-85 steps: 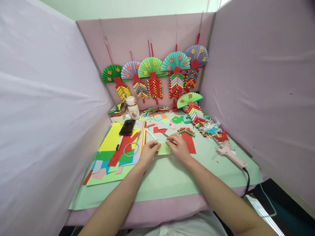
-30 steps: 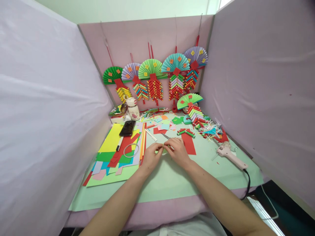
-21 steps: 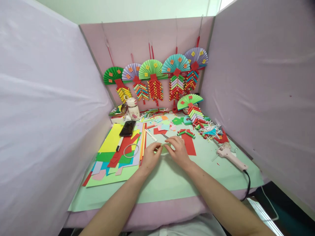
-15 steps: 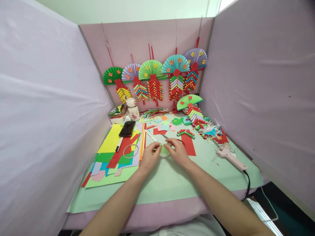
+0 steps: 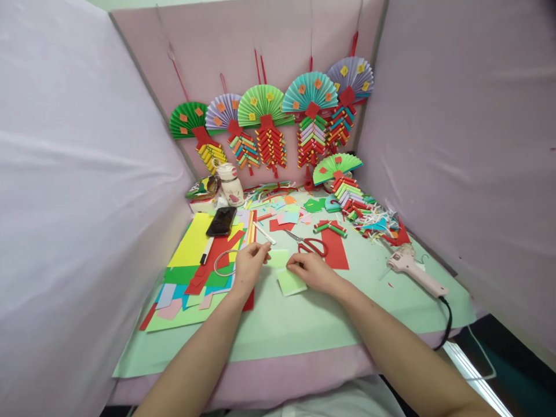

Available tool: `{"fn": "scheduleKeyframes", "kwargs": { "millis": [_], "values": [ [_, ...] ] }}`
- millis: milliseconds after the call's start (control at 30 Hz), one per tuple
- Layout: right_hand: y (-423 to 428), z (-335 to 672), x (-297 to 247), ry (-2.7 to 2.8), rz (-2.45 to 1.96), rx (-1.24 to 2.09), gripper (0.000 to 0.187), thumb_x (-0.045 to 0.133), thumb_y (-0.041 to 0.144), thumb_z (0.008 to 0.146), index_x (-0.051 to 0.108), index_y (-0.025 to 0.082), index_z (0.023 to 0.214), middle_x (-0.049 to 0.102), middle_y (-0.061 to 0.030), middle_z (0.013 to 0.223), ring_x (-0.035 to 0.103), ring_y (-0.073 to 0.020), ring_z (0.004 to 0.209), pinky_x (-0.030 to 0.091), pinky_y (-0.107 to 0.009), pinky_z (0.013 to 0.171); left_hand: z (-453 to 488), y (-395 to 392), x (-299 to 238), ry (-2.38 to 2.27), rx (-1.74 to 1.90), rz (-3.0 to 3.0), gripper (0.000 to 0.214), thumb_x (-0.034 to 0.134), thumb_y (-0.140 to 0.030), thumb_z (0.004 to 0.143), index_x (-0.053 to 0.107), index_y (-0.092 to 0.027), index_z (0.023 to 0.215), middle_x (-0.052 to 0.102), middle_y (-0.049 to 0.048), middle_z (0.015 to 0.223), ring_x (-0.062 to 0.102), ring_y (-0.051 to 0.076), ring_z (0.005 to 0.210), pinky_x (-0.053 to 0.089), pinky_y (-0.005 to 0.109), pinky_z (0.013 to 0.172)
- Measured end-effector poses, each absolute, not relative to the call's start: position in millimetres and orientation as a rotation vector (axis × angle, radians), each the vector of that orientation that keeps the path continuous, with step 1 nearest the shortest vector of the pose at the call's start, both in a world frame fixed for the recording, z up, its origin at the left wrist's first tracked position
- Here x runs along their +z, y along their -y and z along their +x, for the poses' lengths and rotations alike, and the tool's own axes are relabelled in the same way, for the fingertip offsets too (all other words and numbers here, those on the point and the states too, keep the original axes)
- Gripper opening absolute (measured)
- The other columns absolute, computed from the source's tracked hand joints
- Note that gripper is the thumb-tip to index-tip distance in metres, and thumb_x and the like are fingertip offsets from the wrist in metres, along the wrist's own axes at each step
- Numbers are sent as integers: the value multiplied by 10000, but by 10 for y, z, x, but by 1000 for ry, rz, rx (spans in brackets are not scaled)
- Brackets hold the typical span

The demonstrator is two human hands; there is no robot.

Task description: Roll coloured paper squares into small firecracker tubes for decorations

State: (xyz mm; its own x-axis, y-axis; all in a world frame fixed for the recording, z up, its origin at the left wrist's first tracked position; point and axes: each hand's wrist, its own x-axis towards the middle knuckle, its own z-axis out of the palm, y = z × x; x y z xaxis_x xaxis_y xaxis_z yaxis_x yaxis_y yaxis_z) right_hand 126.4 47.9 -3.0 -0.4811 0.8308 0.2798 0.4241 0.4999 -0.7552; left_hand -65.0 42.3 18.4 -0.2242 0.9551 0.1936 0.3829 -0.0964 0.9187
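Five paper fan ornaments [image 5: 266, 104] look finished on the back panel [image 5: 204, 43]; my light green paper [image 5: 292, 284] seems barely begun — two unrolled pieces on the counter [image 5: 299, 327]. My right grip [image 5: 315, 272] pinches the nearer piece [image 5: 290, 285]; whether my left grip [image 5: 249, 267] holds the farther piece [image 5: 279, 259], I can't tell.

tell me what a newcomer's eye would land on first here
Most likely the row of bright pleated paper fans, hung against the pink back panel with rolled-paper firecrackers dangling beneath. After that, perhaps the red-handled scissors just beyond the right hand, whose fingertips are at a light green paper piece. The pale hot glue gun stands out too, lying on the table at far right.
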Motion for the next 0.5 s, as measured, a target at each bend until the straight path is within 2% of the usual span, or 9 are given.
{"fn": "scheduleKeyframes", "kwargs": {
  "millis": [100,133,200,300,400,500],
  "values": [
    [-438,1229,-6,2217,-1022,624,100,581,231,841,677,216,816,650,-23,825,572,-162,803,394,-286,706,-660,-520,284,-1677,1179,1633,393,532,-521,798,635,-169,658,620,17,561,567,140,543,443,246,536],
    [-428,1205,10,2247,-1031,535,87,608,260,832,677,221,870,641,-38,896,557,-184,879,387,-318,764,-664,-592,321,-1670,1111,1723,344,549,-496,793,653,-176,723,662,27,645,599,151,601,462,253,574],
    [-408,1124,52,2297,-1041,392,190,658,319,804,658,233,974,610,-59,999,509,-222,982,356,-376,837,-670,-805,386,-1646,963,1931,280,603,-426,764,664,-197,913,708,52,889,644,183,772,492,274,684],
    [-373,930,112,2454,-915,275,200,661,333,800,642,214,959,594,-66,1001,479,-230,986,335,-390,835,-658,-1248,429,-1663,754,2252,382,623,-348,738,622,-197,1089,653,101,1134,614,245,1002,479,336,848],
    [-354,737,109,2553,-695,198,154,614,337,828,626,198,894,599,-55,958,474,-216,950,318,-389,828,-607,-1717,396,-1560,524,2522,429,595,-239,724,584,-182,1148,599,119,1220,557,263,1126,426,372,963],
    [-377,659,18,2521,-580,180,112,556,286,854,596,188,889,602,-49,955,476,-197,927,307,-382,827,-534,-2076,303,-1376,321,2666,523,584,-135,660,558,-180,1181,563,127,1275,526,267,1176,394,367,1000]
  ]
}}
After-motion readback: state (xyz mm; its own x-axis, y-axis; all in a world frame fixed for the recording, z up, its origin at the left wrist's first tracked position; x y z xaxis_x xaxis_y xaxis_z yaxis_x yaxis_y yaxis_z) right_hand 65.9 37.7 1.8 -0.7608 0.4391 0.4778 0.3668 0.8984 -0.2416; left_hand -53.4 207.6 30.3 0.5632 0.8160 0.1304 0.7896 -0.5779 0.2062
